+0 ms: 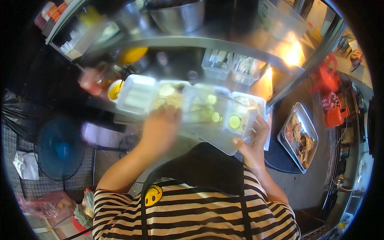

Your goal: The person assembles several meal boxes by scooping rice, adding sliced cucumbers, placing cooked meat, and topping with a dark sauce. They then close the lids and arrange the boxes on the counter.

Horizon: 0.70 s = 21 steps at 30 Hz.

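My right hand [254,140] grips the edge of a clear plastic container [212,141], thumb on the near side and fingers around the right end. Round cucumber slices [235,121] show in or through the clear plastic. My left hand [163,123] is smeared by motion and reaches over a white food tray [155,112]. Pale food, perhaps rice or noodles [173,99], lies in it with cucumber slices beside my fingertips. Whether those fingers pinch anything is not visible. More white trays stand in the same row, one at the left [137,94] looking bare inside.
On the right, a metal tray [299,138] holds browned cooked meat pieces. A shelf rail [168,42] crosses the counter, with metal bowls [180,18] above. Clear bins [218,60] of wrapped utensils stand behind the trays. A blue fan [62,149] is at the left.
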Tool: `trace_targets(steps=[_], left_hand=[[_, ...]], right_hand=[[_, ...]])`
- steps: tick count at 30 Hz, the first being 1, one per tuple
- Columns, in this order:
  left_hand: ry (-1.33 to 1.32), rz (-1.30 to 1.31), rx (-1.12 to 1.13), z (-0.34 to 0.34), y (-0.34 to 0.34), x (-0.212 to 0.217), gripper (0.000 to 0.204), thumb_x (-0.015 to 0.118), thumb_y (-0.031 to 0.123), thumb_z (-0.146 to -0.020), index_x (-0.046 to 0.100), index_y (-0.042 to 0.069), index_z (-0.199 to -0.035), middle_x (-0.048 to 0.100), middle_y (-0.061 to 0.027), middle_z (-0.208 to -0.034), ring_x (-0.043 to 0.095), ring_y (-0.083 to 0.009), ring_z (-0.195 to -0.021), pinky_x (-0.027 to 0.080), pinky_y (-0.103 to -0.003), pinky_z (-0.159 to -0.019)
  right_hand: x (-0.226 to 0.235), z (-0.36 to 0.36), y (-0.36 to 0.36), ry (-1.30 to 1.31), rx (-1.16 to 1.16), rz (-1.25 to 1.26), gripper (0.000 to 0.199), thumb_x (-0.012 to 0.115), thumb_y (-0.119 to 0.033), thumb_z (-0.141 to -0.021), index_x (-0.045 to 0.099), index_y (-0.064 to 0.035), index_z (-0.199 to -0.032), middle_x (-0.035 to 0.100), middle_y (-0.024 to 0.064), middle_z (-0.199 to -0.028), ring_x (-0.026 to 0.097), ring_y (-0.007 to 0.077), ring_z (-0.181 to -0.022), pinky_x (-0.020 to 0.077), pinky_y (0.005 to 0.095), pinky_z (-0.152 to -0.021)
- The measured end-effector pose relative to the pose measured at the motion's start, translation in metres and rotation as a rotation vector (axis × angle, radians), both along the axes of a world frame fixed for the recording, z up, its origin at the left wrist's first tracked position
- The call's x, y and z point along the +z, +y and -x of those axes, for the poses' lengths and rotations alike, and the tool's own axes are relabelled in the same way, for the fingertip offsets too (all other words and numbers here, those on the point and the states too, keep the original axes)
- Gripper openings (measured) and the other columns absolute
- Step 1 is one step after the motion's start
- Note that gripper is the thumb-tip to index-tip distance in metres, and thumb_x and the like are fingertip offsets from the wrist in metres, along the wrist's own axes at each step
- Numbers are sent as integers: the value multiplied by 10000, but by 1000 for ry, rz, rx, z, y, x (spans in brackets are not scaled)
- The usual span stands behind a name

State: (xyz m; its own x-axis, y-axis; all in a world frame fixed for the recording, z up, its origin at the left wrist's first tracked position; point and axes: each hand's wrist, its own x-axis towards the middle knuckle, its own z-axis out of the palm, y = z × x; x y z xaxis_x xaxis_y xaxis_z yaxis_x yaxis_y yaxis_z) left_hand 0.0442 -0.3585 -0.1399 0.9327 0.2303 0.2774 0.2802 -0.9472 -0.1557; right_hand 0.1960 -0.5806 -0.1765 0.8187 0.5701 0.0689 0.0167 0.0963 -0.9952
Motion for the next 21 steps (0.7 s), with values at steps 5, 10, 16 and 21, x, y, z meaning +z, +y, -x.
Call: trace_targets(steps=[5, 10, 16, 21], left_hand=[[9, -91, -63, -3, -9, 2, 339, 589, 101, -710, 648, 75, -1042, 540, -44, -854, 565, -222, -797, 469, -342, -646], [-73, -60, -25, 6, -6, -1, 331, 582, 98, -708, 658, 111, -1030, 531, -34, -827, 568, -214, -742, 469, -343, -614], [-77, -16, 71, 10, 1, 4, 302, 612, 101, -735, 658, 117, -1033, 535, -36, -831, 581, -231, -750, 484, -355, -624], [68, 116, 65, 5, -2, 2, 290, 647, 129, -773, 638, 75, -1058, 545, -69, -904, 585, -262, -811, 494, -381, -694]], right_hand=[[-7, -3, -5, 71, -55, 9, 933, 783, -151, -670, 194, -46, -1385, 316, 174, -1329, 364, 287, -1223, 310, 425, -1037], [-8, -5, -5, 84, -88, -12, 918, 775, -134, -677, 194, -39, -1382, 335, 183, -1316, 382, 292, -1212, 332, 425, -1023], [-11, -6, -5, 51, -74, 0, 918, 771, -137, -687, 180, -31, -1381, 327, 187, -1322, 379, 294, -1218, 332, 425, -1025], [-6, -5, -3, 27, -37, 11, 931, 776, -116, -683, 165, -25, -1380, 305, 172, -1334, 357, 288, -1230, 339, 421, -1026]])
